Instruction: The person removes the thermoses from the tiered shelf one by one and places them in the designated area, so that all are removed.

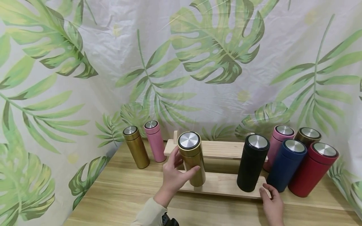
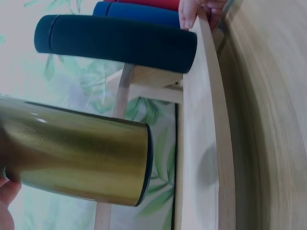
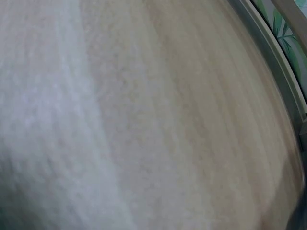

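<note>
My left hand (image 1: 176,171) grips a gold thermos flask (image 1: 196,169) by its side, thumb across the front. In the left wrist view a gap shows between the flask's dark base and the lower board of a two-tier wooden rack (image 2: 201,134). Toward that board's right end stands a black flask (image 1: 251,166), upright. The thumb and fingers of my right hand (image 1: 272,202) pinch the board's right end. Most of the right wrist view is wooden tabletop (image 3: 168,120), with neither the hand nor the rack's end visible there.
Left of the rack stand another gold flask (image 1: 137,150) and a slim pink flask (image 1: 156,144). Behind and right of the rack are a pink flask (image 1: 275,147), a bronze one (image 1: 308,133), a blue one (image 1: 285,168) and a red one (image 1: 312,172). A leaf-patterned curtain (image 1: 113,62) hangs behind.
</note>
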`<state>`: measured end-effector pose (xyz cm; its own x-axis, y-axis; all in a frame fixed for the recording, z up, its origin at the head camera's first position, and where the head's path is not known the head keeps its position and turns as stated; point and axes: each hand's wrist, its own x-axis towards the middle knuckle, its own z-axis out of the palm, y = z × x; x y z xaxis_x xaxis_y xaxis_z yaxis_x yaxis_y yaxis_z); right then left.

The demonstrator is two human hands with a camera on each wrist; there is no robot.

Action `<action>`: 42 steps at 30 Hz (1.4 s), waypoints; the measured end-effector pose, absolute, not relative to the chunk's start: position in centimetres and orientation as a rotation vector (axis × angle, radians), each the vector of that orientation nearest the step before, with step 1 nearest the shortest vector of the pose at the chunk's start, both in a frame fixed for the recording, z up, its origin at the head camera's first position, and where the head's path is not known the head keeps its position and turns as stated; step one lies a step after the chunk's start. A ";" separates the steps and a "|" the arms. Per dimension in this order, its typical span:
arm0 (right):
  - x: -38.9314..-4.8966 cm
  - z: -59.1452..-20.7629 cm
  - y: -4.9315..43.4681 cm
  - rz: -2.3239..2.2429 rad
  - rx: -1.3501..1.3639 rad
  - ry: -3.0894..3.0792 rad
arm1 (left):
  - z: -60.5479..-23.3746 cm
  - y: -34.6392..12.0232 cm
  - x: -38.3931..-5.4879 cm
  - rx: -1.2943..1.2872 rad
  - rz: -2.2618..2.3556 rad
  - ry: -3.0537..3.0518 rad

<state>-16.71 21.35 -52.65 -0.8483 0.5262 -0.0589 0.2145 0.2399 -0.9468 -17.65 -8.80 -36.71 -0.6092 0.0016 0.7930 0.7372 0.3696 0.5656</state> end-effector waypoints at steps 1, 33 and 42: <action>-16.7 -52.6 21.4 1.652 -0.691 -2.242 | -36.7 -9.0 -17.7 -0.630 -1.286 -1.904; -16.6 -52.9 21.1 1.668 -0.694 -2.170 | -37.5 -15.2 -17.7 -0.223 -1.154 -1.862; -16.7 -53.0 21.0 1.675 -0.666 -2.135 | -40.8 -17.4 -19.2 -0.139 -1.193 -1.794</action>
